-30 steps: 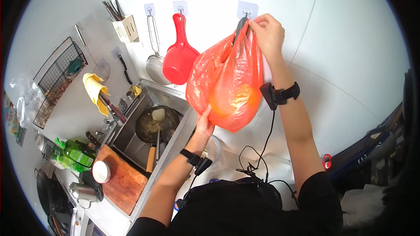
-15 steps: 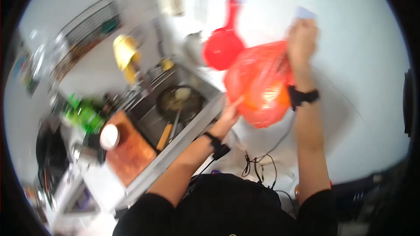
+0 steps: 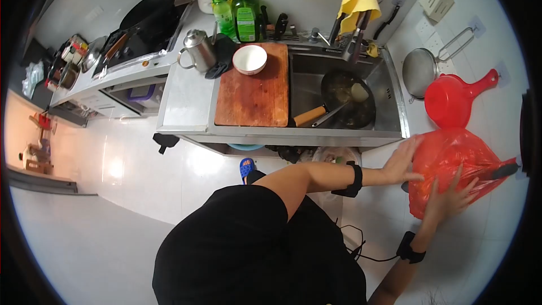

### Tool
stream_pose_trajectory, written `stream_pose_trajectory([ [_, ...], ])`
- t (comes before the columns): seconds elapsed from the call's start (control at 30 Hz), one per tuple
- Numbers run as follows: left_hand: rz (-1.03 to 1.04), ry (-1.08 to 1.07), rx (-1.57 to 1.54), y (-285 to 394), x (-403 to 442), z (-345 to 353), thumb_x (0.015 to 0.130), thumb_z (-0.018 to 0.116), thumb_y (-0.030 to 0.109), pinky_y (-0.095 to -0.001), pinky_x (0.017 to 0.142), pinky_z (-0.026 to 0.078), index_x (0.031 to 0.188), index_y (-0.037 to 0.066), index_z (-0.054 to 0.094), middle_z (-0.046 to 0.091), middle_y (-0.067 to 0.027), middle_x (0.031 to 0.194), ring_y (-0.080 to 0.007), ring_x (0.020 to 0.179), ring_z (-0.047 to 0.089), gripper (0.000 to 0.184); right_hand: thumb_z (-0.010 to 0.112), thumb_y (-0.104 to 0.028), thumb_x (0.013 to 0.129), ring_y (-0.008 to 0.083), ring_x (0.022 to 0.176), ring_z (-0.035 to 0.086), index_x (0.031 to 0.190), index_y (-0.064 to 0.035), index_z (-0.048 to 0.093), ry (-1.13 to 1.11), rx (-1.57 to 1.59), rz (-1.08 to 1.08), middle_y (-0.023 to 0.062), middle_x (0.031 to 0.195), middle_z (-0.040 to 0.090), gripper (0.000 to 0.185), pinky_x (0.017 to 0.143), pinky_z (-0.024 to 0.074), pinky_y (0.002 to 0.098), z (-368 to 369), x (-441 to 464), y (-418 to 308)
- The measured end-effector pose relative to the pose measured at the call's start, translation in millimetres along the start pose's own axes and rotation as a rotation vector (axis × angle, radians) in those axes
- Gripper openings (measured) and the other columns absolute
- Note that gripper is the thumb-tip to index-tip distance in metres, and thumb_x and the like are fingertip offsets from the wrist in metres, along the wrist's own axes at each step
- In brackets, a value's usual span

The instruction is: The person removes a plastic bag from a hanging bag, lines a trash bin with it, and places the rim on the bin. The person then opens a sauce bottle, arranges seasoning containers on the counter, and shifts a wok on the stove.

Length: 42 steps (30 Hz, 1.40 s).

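Observation:
A red plastic bag (image 3: 446, 149) hangs against the tiled wall at the right, its narrowed end by a dark grey piece (image 3: 504, 171). My left hand (image 3: 402, 161) touches the bag's left side with its fingers stretched out. Lower down, my right hand (image 3: 450, 196) lies on the bag's front, fingers spread. What the bag contains cannot be made out. Just above it, a red ladle-shaped scoop (image 3: 451, 99) hangs on the wall, beside a metal strainer (image 3: 420, 72).
Left of the bag is a steel sink (image 3: 307, 82) holding a wok (image 3: 349, 101) and a ladle (image 3: 332, 114). A wooden cutting board (image 3: 251, 99) carries a white bowl (image 3: 249, 59). Black cables (image 3: 355, 243) run below my arms.
My view has turned, bringing the stove and floor into sight. My right hand has come down from the bag's top at the wall and now lies spread on its front.

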<state>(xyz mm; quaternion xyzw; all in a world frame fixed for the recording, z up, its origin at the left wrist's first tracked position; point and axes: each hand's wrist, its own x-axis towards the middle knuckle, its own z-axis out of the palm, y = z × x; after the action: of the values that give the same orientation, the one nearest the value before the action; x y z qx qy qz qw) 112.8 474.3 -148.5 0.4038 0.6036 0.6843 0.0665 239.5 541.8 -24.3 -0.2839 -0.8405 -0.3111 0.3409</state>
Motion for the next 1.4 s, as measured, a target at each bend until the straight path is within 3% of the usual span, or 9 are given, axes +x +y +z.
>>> stream_pose_trajectory([
  [0.03,0.22,-0.049,0.093,17.0,1.1,-8.7,0.061,0.075,0.052,-0.0508,0.104,0.025,0.142,0.015,0.021,0.018,-0.0228,0.143,-0.0401,0.128,0.027,0.104,0.068,-0.046,0.073,0.0446,0.13,0.025,0.139,-0.0344,0.031,-0.021,-0.057,0.016,0.0117,0.147,0.019,0.076,0.097,0.0315,0.0586,5.1,-2.5,2.5],
  [0.17,0.344,-0.313,0.354,29.4,5.6,-4.7,0.05,0.079,0.048,-0.0553,0.108,0.016,0.14,0.02,0.03,0.008,-0.018,0.149,-0.0372,0.138,0.007,0.106,0.071,-0.044,0.071,0.0443,0.13,0.025,0.139,-0.0348,0.028,-0.048,-0.128,0.057,0.0114,0.148,0.018,0.081,0.098,0.0313,0.0581,19.2,-12.3,7.0],
  [0.5,0.337,-0.38,0.552,-22.8,15.6,47.3,0.056,0.078,0.046,-0.0546,0.108,0.016,0.142,0.02,0.028,0.006,-0.0133,0.151,-0.0341,0.138,0.009,0.103,0.075,-0.047,0.065,0.0422,0.129,0.028,0.14,-0.0314,0.021,-0.079,-0.277,0.088,0.0121,0.147,0.021,0.095,0.097,0.0329,0.0571,60.0,-25.8,21.7],
  [0.77,0.267,-0.641,0.37,28.2,2.1,-26.6,0.072,0.07,0.04,-0.0538,0.105,0.024,0.143,0.022,0.023,0.011,-0.0145,0.15,-0.0354,0.136,0.017,0.087,0.07,-0.041,0.073,0.0386,0.131,0.029,0.14,-0.0294,0.027,0.03,-0.189,0.057,0.0107,0.147,0.022,0.081,0.101,0.0299,0.0547,59.2,-32.7,29.9],
  [0.9,0.335,-0.675,0.263,9.4,-40.1,-86.5,0.077,0.066,0.03,-0.0462,0.101,0.033,0.133,0.012,0.041,0.022,-0.0182,0.146,-0.0378,0.131,0.028,0.064,0.066,-0.03,0.078,0.0378,0.13,0.03,0.141,-0.0196,0.028,0.021,-0.14,0.052,0.0119,0.146,0.026,0.074,0.103,0.0284,0.0523,21.8,-37.6,13.7],
  [1.0,0.086,-0.727,0.273,53.2,-73.2,-179.0,0.075,0.066,0.018,-0.0364,0.085,0.046,0.104,0.004,0.061,0.06,-0.0163,0.109,-0.029,0.101,0.058,0.032,0.063,-0.021,0.08,0.0374,0.128,0.033,0.132,-0.0113,0.041,0.224,0.08,-0.078,0.0142,0.14,0.036,0.058,0.101,0.0288,0.0531,-16.9,-34.2,-34.3],
  [1.13,-0.004,-0.479,0.17,74.8,-131.3,-287.0,0.073,0.064,0.005,-0.0313,0.067,0.05,0.091,0.004,0.059,0.062,-0.0087,0.082,-0.023,0.076,0.063,0.019,0.06,-0.01,0.08,0.0374,0.12,0.041,0.113,-0.0037,0.053,0.077,0.445,-0.204,0.0171,0.128,0.047,0.034,0.098,0.0328,0.0479,-53.3,-36.8,-145.0],
  [1.2,-0.141,-0.331,0.144,90.4,-160.3,-336.8,0.073,0.065,0.004,-0.0305,0.064,0.05,0.089,0.003,0.058,0.062,-0.0083,0.079,-0.0215,0.071,0.063,0.018,0.059,-0.002,0.078,0.0333,0.108,0.051,0.098,-0.0003,0.06,-0.154,0.974,-0.242,0.016,0.114,0.056,0.021,0.092,0.0387,0.0446,-79.4,-28.0,-218.0],
  [1.4,-0.407,0.098,0.208,123.6,-231.2,-463.6,0.073,0.062,0.002,-0.027,0.062,0.049,0.088,0.002,0.055,0.062,-0.0038,0.071,-0.0142,0.064,0.06,0.017,0.06,0.001,0.077,0.0307,0.089,0.06,0.09,0.0018,0.061,-0.306,1.392,-0.488,0.0135,0.098,0.062,0.014,0.078,0.0476,0.0366,-146.1,-22.7,-381.5],
])
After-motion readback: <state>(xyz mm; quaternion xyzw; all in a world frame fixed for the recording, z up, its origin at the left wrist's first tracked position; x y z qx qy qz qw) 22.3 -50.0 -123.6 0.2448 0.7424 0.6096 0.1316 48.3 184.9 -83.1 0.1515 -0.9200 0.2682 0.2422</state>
